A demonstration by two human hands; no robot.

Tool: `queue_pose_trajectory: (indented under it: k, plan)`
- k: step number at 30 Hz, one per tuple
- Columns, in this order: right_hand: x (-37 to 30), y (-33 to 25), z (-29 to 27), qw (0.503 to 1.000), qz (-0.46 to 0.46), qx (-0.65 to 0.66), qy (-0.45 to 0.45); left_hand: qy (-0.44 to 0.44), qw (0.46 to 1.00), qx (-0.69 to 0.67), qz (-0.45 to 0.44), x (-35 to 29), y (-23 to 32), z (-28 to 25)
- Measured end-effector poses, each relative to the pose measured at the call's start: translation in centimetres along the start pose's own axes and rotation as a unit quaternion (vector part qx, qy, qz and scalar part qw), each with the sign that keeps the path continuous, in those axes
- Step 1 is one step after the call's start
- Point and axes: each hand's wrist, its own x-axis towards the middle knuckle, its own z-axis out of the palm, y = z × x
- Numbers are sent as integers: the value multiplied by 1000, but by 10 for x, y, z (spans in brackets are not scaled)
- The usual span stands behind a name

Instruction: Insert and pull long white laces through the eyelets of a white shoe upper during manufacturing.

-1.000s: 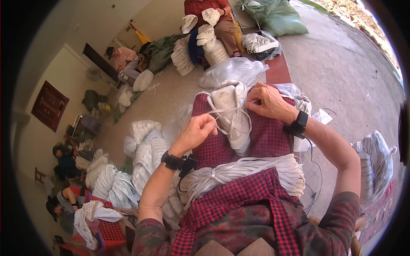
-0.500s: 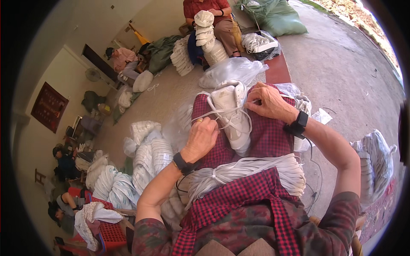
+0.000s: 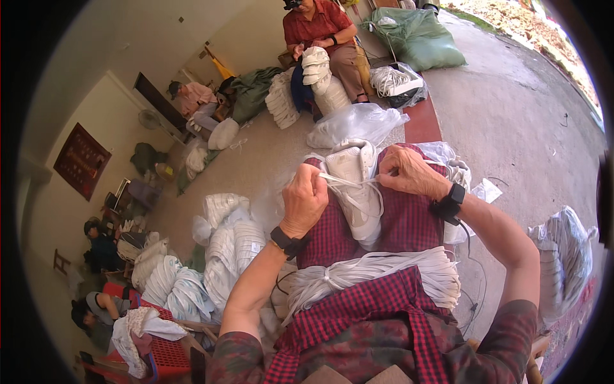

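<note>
A white lace-up shoe [image 3: 350, 165] rests on my lap between my thighs, over a red-and-black checked apron [image 3: 409, 221]. My left hand [image 3: 306, 200], to the left of the shoe, is closed on a white shoelace [image 3: 342, 181]. On the other side my right hand [image 3: 414, 171] pinches the lace too, its fingertips close to the shoe's edge. The lace stretches across the shoe between both hands, with a loose loop over the shoe's front. Nearer my waist lies a tied bundle of white laces [image 3: 377, 275].
Stacked white shoe parts [image 3: 220, 246] stand at my left beside a red plastic basket [image 3: 169, 345] with cloth over it. Clear plastic [image 3: 358, 121] lies ahead. A person in a red shirt [image 3: 320, 32] sits beyond; a wrapped stack [image 3: 563, 265] is at right.
My left hand has risen and turned more upright, and my right hand has closed in on the lace. The lace is now drawn tighter across the shoe. The view has tilted slightly.
</note>
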Motion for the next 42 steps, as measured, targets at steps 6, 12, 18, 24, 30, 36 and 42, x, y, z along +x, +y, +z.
queue_pose_trajectory:
  k: [6,12,18,24,30,36,42]
  plan:
    - [3,-14,-25,944,140,296,-39,-14,999,-26,-30,-1,4,8]
    - [9,9,-80,823,108,527,182,-120,984,-95,-89,-10,17,18]
    - [0,14,-88,944,227,221,93,-69,997,-26,-15,-8,-2,12]
    - [-13,-14,-37,993,7,-54,104,-120,991,-41,-32,-12,-13,6]
    - [-28,-53,17,964,-70,-215,-138,-136,990,-43,-14,-11,-17,4]
    - [-20,-72,-11,980,5,101,-168,-126,991,-45,-9,-16,-18,6]
    - [-4,-51,-21,997,81,-18,2,-121,992,-33,-28,-20,-21,10]
